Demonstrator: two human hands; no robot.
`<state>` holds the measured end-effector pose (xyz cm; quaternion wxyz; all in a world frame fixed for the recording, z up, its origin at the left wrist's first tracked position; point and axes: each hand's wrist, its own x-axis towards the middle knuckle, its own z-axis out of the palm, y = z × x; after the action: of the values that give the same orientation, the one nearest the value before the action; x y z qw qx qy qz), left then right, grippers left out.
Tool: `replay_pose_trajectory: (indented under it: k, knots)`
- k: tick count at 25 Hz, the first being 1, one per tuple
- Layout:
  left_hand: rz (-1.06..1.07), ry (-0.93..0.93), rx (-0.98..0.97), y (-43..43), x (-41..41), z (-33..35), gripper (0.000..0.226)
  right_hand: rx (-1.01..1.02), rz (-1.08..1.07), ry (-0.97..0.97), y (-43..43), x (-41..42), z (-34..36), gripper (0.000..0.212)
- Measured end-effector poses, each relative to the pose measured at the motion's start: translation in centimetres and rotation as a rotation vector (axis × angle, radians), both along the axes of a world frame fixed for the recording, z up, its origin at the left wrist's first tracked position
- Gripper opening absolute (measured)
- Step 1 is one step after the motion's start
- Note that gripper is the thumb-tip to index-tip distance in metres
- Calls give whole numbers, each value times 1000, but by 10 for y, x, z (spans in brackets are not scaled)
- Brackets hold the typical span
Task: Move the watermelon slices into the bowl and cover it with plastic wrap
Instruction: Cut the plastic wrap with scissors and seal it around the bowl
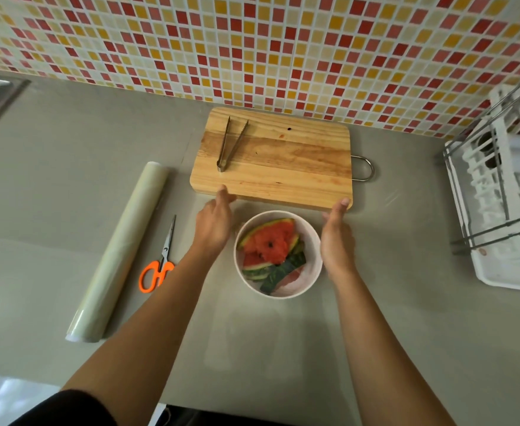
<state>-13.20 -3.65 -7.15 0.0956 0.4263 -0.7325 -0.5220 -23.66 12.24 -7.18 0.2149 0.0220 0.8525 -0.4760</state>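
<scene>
A white bowl [312,241] stands on the grey counter and holds several watermelon slices [272,241] with red flesh and green rind. A thin clear film seems to lie over the bowl and the counter around it, with faint creases [392,195] to the right. My left hand [215,224] is just left of the bowl, fingers stretched toward the near edge of the cutting board. My right hand [335,238] is beside the bowl's right rim, palm turned inward. Neither hand visibly grips anything. The roll of plastic wrap [123,250] lies at the left.
Behind the bowl sits a wooden cutting board [283,161] with metal tongs [231,144] on it. Orange-handled scissors [160,262] lie between the roll and my left arm. A white dish rack [504,192] stands at the right, against the mosaic-tiled wall.
</scene>
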Motion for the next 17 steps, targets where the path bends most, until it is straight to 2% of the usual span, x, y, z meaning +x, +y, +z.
replay_pose_trajectory:
  k: [2,3,5,7,9,12,15,17]
  knots:
    - [-41,302,242,4,14,-2,73,-369,179,3,5,-2,-2,94]
    - [-94,384,351,12,19,-5,75,-467,281,-23,4,-2,-2,86]
    - [-107,442,520,34,21,-10,75,-557,390,-171,-1,1,-4,84]
    - [-51,421,565,47,17,-11,72,-592,404,-333,-6,2,-7,92]
    - [-16,374,532,45,15,-10,69,-568,377,-421,-7,-2,-7,95]
    - [-50,327,487,39,13,-10,73,-408,417,-466,-10,-11,-12,103]
    - [-78,263,450,39,11,-10,79,-213,466,-388,-11,-16,-13,110]
    - [-83,221,431,38,11,-9,81,-161,500,-324,-12,-16,-9,111]
